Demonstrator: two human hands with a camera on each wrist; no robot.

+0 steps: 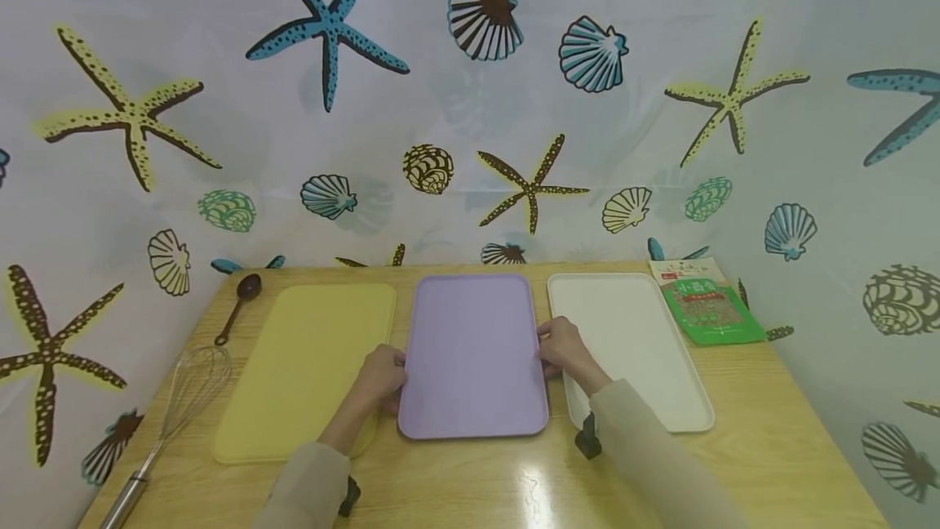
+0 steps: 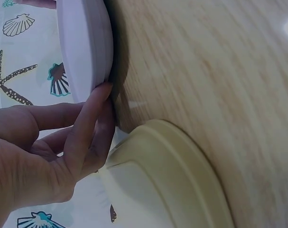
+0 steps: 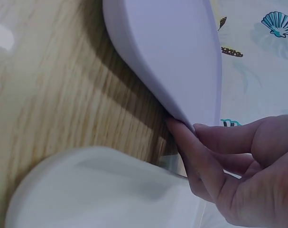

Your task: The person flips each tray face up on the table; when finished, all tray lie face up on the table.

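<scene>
Between the two hands is a purple tray [image 1: 473, 357], lying lengthwise in the middle of the table. My left hand [image 1: 382, 374] grips its left edge, thumb on the rim and fingers curled beneath, as the left wrist view shows of the hand [image 2: 63, 137]. On the opposite edge my right hand [image 1: 565, 347] pinches the rim; in the right wrist view the fingertips [image 3: 179, 126] reach under it. A yellow tray [image 1: 323, 349] lies beside the left hand, and a white tray [image 1: 631, 341] lies under the right forearm.
A whisk [image 1: 169, 423] and a dark measuring spoon [image 1: 238, 304] lie along the left side of the wooden table [image 1: 455, 484]. At the back right, a green packet [image 1: 708, 313] overlaps a pale packet [image 1: 686, 269]. A patterned curtain [image 1: 455, 104] hangs behind and at both sides.
</scene>
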